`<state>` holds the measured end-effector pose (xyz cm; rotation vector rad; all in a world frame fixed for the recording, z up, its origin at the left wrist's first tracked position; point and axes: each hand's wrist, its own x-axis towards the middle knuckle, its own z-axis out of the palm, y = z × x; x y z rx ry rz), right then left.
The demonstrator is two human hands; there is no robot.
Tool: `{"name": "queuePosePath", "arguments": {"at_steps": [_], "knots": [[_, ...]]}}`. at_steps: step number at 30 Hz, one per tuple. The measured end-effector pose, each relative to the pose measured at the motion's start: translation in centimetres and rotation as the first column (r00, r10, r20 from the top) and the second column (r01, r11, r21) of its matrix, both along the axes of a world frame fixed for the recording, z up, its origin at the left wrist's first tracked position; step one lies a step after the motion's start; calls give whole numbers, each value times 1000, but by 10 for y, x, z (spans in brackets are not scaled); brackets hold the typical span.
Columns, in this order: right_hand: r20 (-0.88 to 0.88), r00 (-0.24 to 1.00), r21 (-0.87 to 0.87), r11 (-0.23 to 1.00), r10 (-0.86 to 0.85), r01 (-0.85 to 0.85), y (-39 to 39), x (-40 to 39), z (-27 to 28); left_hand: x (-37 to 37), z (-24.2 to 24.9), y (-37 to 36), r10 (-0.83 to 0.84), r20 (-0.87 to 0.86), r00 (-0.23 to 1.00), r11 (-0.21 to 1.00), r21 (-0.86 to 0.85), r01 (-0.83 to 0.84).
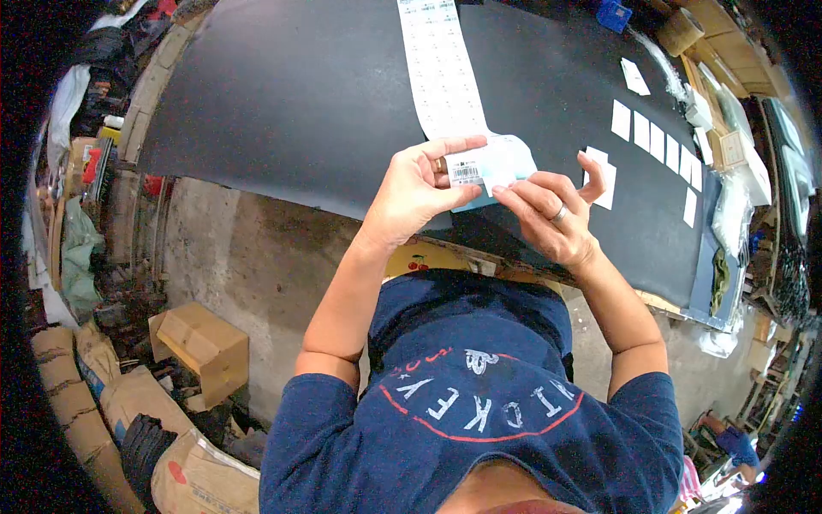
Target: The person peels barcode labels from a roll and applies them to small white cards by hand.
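My left hand (415, 188) grips a small white card with a barcode label (465, 174) between thumb and fingers, over the near edge of the black table. My right hand (552, 214) is closed in a pinch at the right side of the same barcode label, its other fingers curled and the little finger raised. A long strip of printed labels (443, 73) runs from the far side of the table down to my hands. Its near end curls up behind the card as pale backing paper (514, 154). A light blue piece shows beneath the card.
Several white cards (641, 131) lie in a row at the table's right, with more white cards (602, 176) near my right hand. A blue basket (613, 14) and tape roll (681, 32) stand at the far right. Cardboard boxes (205, 347) sit on the floor at left. Another person (735, 445) is at lower right.
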<state>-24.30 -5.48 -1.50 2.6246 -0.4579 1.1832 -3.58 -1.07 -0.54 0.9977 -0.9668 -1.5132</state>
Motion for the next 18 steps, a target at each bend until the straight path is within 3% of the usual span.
{"name": "queuePosePath", "arguments": {"at_steps": [7,9,11,13,14,16,18], "knots": [[-5,1000,-5,1000,-27,27,7,-3,4,3,-4,-1,15,44,999,1000,3,-16],[51,999,121,993,-14,8,3,-8,12,6,-7,-1,35,73,997,999,-14,-34],[22,1000,376,927,-8,-1,-13,-31,25,8,-11,-1,42,169,985,999,-30,-38],[87,994,502,865,-71,18,-39,-75,29,2,-16,0,48,222,974,999,-32,-42],[88,990,678,735,-111,22,-52,-99,35,4,-19,1,51,239,970,998,-44,-42],[54,988,774,631,-146,51,-80,-158,43,10,-29,4,79,237,968,997,-26,-75],[-191,964,825,502,-186,260,-105,-221,58,17,-43,6,118,276,954,993,-41,-111]]}}
